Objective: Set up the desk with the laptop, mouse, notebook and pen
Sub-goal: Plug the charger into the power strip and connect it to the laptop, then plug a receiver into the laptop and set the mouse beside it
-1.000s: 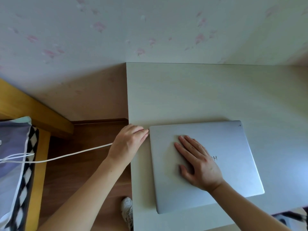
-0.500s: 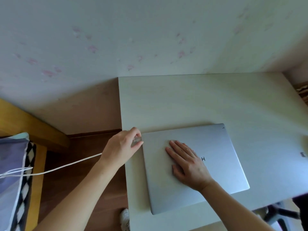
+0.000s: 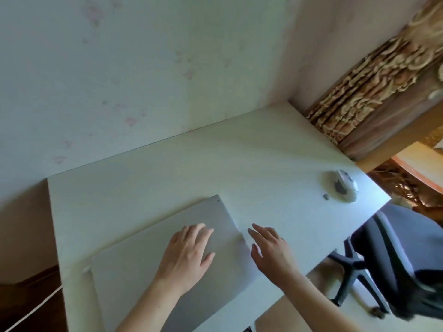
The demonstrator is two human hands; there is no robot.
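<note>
A closed silver laptop (image 3: 134,267) lies flat on the white desk (image 3: 215,164), near its front left. A white charging cable (image 3: 84,270) is plugged into the laptop's left edge and runs off the desk to the floor. My left hand (image 3: 189,250) rests palm down on the lid, fingers spread. My right hand (image 3: 271,250) hovers just right of the laptop's right edge, fingers apart, holding nothing. A white mouse (image 3: 345,188) sits near the desk's right edge, with a small dark dongle (image 3: 325,196) beside it. No notebook or pen is in view.
A grey office chair (image 3: 402,250) stands at the right of the desk. A patterned brown curtain (image 3: 374,75) hangs beyond the desk's far right corner. The desk backs against a pale wall. Dark wooden floor shows at lower left.
My view has swung to the right, bringing the mouse and chair into sight. My left hand left the cable plug and moved onto the lid. My right hand lifted off the lid and moved right.
</note>
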